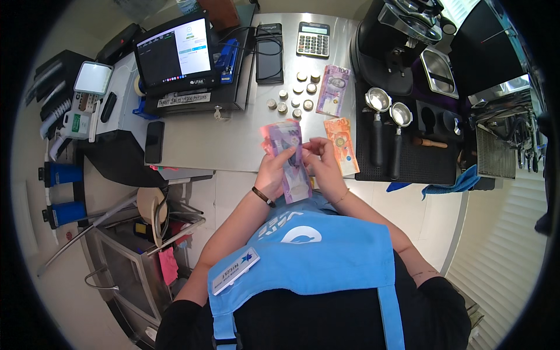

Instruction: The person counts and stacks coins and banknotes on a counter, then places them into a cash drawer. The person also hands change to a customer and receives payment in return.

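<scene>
My left hand grips a bundle of banknotes, a violet 100 note on top and pinkish-orange edges showing behind it at the left. On the bundle's right edge, my right hand has its fingers bent against the notes; its fingertips are partly hidden. Beyond my hands, several short stacks of coins stand on the steel counter. A pile of violet 100 notes lies to their right. Nearer to me, orange 20 notes lie beside my right hand, with a coin on top.
A calculator and a black card terminal or phone-like device lie at the back. On the left are a point-of-sale screen and a smartphone. Two portafilters rest on a black mat at the right, below an espresso grinder.
</scene>
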{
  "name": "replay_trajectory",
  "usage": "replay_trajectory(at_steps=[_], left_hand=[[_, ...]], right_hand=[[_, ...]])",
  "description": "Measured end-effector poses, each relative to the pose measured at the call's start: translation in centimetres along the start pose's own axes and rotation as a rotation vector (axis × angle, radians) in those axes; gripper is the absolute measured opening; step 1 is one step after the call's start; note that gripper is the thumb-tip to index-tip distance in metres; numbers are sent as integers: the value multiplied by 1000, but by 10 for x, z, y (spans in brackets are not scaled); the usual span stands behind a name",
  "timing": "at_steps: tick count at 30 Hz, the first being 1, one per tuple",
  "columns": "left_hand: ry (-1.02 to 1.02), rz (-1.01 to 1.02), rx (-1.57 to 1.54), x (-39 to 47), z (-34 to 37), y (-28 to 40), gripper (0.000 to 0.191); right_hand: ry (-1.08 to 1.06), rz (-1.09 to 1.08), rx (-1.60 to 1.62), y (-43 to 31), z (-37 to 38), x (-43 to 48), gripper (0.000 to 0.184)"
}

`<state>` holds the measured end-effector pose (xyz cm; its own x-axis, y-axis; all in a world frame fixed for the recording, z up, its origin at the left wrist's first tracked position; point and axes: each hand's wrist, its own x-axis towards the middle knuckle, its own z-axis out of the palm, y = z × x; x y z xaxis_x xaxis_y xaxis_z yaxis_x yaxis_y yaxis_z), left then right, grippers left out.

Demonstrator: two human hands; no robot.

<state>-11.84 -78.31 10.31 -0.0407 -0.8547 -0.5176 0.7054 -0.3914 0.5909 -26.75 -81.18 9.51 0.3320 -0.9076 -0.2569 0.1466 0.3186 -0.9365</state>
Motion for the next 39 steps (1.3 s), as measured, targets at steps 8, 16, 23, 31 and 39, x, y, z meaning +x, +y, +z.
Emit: replay_trajectory(at_steps=[8,16,23,31,39], left_hand=[[103,95,327,12,1,-11,36],[-286,217,257,10,5,-23,60],[-124,37,-84,10,0,-10,38],[-57,73,58,6,12,-10,30],[24,-2,9,10,1,-8,28]], right_hand=[[-22,-270,-609,-20,-11,14,27],[-102,-481,-508,-24,9,0,34],[-143,62,130,-25,-9,-2,37],[88,-168,-400,1,-14,11,32],[103,6,148,-4,-38,23,15]])
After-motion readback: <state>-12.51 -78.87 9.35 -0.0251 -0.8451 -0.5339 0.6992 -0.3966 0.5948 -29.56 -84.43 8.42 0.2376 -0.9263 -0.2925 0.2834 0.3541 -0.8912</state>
